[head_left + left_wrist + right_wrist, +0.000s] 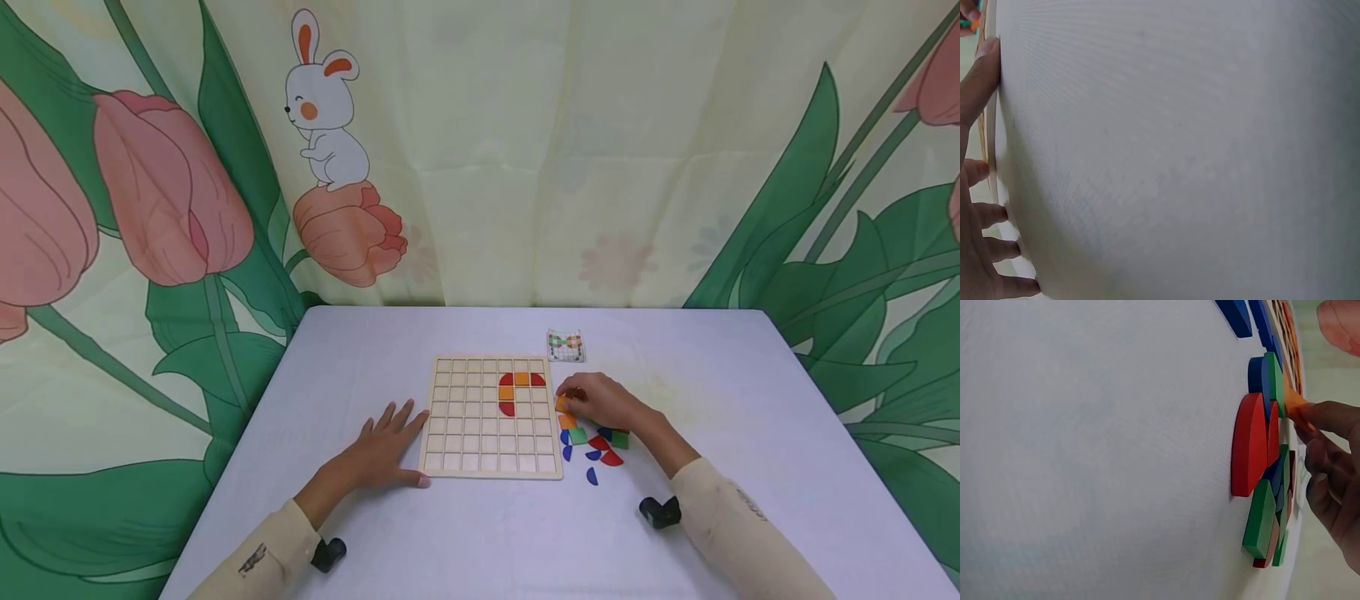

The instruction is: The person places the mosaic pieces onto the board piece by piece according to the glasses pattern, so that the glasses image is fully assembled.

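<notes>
A wooden grid board (458, 433) lies on the table, with red pieces (507, 409) and orange squares (522, 379) set in cells of its upper right part. My left hand (378, 450) rests at the board's left edge, fingers spread and thumb (984, 69) against the side. Beyond the board's right edge, my right hand (600, 400) pinches an orange block (561, 403) between thumb and fingertips. Another orange block (567, 422) lies just below it. In the right wrist view the pinched orange block (1295, 407) is partly covered by the fingers.
Loose blocks lie right of the board: blue pieces (592, 476), red pieces (612, 458) and green pieces (577, 436), several partly under the right hand. A small pattern card (566, 346) lies beyond the board's upper right corner. A printed curtain (510, 167) hangs behind the table.
</notes>
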A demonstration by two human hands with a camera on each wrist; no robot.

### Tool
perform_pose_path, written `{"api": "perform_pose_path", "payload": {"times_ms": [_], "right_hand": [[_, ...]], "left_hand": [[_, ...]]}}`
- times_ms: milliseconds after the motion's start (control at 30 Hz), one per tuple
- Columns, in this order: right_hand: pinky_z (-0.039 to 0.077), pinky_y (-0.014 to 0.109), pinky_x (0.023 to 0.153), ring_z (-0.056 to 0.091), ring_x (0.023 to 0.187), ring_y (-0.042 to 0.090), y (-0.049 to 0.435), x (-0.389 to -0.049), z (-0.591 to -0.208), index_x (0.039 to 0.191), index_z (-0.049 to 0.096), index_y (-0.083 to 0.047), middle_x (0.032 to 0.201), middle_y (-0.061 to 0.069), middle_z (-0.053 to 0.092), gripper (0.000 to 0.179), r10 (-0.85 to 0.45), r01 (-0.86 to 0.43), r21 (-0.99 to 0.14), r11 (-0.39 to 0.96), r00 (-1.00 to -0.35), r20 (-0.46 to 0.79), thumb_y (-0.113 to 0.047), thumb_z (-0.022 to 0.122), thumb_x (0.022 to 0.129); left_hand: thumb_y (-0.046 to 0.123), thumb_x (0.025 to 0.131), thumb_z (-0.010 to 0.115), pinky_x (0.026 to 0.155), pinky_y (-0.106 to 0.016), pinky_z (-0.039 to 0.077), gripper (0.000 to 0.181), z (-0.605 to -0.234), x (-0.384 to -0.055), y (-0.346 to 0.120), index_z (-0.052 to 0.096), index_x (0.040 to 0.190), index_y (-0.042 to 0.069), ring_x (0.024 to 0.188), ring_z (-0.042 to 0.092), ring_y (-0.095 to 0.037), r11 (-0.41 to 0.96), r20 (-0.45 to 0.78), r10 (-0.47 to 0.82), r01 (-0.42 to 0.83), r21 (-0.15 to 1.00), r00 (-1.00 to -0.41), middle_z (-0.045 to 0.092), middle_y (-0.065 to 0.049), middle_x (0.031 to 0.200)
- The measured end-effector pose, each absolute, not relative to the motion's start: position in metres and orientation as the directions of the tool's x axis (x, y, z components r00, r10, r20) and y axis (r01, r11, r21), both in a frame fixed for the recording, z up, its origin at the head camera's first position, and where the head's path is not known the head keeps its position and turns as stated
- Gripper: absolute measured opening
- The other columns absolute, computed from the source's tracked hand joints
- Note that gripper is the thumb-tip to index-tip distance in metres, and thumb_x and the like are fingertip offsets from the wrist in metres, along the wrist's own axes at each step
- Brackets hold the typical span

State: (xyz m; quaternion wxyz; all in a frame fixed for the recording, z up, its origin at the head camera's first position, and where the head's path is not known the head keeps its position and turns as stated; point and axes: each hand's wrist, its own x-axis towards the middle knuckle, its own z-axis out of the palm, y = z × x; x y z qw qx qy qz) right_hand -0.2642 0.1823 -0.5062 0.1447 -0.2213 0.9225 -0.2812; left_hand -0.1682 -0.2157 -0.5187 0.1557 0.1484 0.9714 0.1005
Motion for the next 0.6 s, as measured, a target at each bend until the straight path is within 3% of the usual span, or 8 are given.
{"api": "perform_pose_path", "payload": {"times_ms": [200, 467, 600], "right_hand": [[0.053, 0.024, 0.074, 0.057, 0.08, 0.015, 0.1853, -0.2645, -0.5044, 0.121, 0.069, -0.011, 0.086, -0.003, 0.063, 0.027, -0.498, -0.315, -0.582, 0.75, -0.847, -0.184, -0.016, 0.071, 0.094], [0.054, 0.025, 0.073, 0.057, 0.085, 0.016, 0.1872, -0.2604, -0.5025, 0.124, 0.071, -0.015, 0.094, -0.003, 0.066, 0.028, -0.467, -0.277, -0.599, 0.751, -0.864, -0.186, -0.017, 0.069, 0.095], [0.054, 0.024, 0.07, 0.057, 0.084, 0.017, 0.1876, -0.2585, -0.5021, 0.121, 0.072, -0.014, 0.09, -0.002, 0.064, 0.027, -0.468, -0.274, -0.633, 0.724, -0.869, -0.159, -0.016, 0.069, 0.095]], "left_hand": [[0.073, 0.073, 0.073, 0.114, -0.072, 0.018, 0.112, -0.5197, -0.1684, -0.216, 0.025, 0.161, 0.022, 0.155, 0.008, -0.044, 0.936, -0.271, 0.32, 0.258, 0.24, -0.908, 0.015, -0.014, 0.169], [0.071, 0.073, 0.074, 0.114, -0.073, 0.018, 0.112, -0.5199, -0.1685, -0.216, 0.025, 0.161, 0.022, 0.154, 0.009, -0.044, 0.935, -0.264, 0.321, 0.259, 0.242, -0.91, 0.015, -0.014, 0.169], [0.071, 0.073, 0.074, 0.114, -0.073, 0.018, 0.112, -0.5197, -0.1684, -0.2158, 0.025, 0.161, 0.022, 0.155, 0.008, -0.044, 0.935, -0.266, 0.321, 0.259, 0.244, -0.909, 0.015, -0.014, 0.169]]}}
